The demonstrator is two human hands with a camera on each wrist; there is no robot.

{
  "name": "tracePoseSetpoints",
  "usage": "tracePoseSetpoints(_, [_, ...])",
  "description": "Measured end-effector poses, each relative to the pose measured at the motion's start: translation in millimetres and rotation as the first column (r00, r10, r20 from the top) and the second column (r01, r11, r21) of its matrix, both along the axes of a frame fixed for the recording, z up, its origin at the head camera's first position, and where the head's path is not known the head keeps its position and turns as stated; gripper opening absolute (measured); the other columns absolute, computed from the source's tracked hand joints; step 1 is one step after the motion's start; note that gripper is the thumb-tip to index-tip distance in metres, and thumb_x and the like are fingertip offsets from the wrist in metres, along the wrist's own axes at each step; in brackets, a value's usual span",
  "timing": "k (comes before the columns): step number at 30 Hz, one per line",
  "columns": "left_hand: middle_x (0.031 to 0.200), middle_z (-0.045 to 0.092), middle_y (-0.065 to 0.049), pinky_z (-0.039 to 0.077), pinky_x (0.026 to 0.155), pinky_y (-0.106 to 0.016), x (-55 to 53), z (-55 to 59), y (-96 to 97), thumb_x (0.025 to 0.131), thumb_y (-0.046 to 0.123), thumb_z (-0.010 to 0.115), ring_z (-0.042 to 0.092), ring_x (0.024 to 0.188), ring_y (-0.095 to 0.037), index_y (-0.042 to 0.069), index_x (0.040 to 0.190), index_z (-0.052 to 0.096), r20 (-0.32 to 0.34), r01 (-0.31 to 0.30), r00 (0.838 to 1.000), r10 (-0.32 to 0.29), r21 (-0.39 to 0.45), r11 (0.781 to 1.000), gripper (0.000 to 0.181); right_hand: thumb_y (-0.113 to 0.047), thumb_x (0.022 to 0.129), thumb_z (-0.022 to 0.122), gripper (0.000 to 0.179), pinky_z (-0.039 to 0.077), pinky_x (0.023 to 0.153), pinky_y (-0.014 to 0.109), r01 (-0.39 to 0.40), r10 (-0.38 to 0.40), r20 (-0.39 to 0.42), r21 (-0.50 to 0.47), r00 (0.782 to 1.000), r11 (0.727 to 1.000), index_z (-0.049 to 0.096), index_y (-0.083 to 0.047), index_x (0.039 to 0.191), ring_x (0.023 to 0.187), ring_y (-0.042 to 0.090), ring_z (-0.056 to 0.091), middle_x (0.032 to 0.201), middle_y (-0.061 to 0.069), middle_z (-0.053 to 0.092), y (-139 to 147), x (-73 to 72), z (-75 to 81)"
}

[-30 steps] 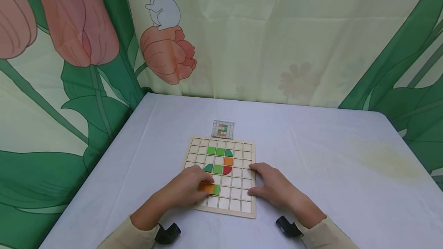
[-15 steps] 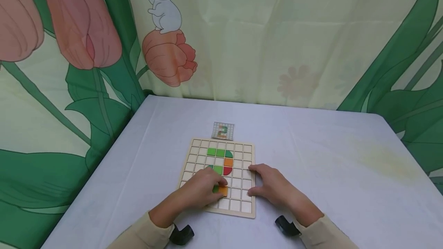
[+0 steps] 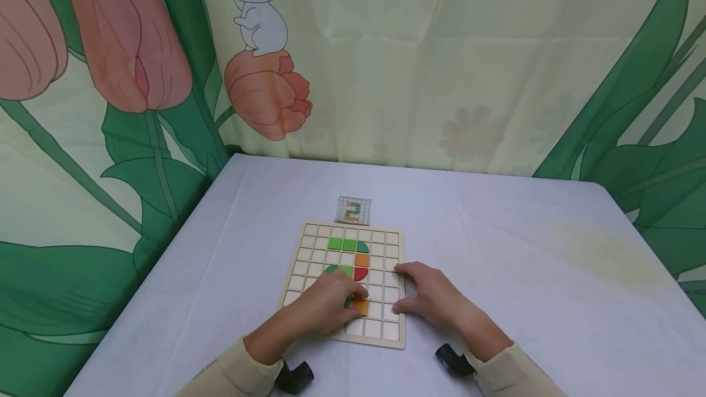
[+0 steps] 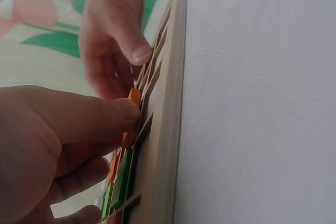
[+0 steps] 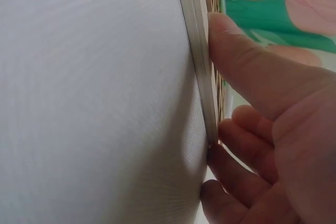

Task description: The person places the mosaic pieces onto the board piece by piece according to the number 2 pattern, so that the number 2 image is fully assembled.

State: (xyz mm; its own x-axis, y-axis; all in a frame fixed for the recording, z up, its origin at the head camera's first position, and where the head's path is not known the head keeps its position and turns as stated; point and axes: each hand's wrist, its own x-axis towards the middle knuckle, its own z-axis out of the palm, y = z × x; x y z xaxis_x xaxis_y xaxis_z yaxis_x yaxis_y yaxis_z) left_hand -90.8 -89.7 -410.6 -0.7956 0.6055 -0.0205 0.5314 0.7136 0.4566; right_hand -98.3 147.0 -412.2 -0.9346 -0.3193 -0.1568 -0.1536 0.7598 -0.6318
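A wooden grid board (image 3: 390,309) lies flat on the table, with coloured tiles in some cells. My left hand (image 3: 331,303) reaches over its lower part and pinches an orange square tile (image 3: 361,307) between thumb and fingers. In the left wrist view the orange tile (image 4: 135,96) stands slightly above the grid, beside a green tile (image 4: 123,178). My right hand (image 3: 439,296) rests at the board's right edge. Its thumb (image 5: 247,61) lies on the rim and its loosely bent fingers touch the side. My left hand hides several cells and tiles in the lower left.
A small pattern card (image 3: 353,210) with a coloured figure lies just beyond the board. Green tiles (image 3: 349,244), an orange tile (image 3: 361,260) and a red rounded tile (image 3: 361,274) sit in upper cells. A printed curtain (image 3: 386,78) hangs behind the white table (image 3: 496,231).
My left hand has moved right across the board's lower part with the orange tile, past the green tile. My right hand has stayed at the board's edge.
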Motion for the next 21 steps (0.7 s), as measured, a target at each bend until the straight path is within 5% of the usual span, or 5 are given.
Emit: tracePoseSetpoints(21, [0.092,0.067,0.019,0.047,0.082,-0.026,-2.4,-0.9,-5.7,0.084,0.024,0.084,0.055,0.089,-0.004,0.017,0.104,0.079,0.008,-0.019,1.000,0.019,0.032,0.999,0.022,-0.022,0.076,0.089,0.071,0.039,0.108,0.048,-0.004,0.004,-0.011,-0.002,1.000,1.000,0.057,-0.005,0.137,0.132,0.031,0.049,0.137,0.010,0.056,-0.6,0.1,-1.5])
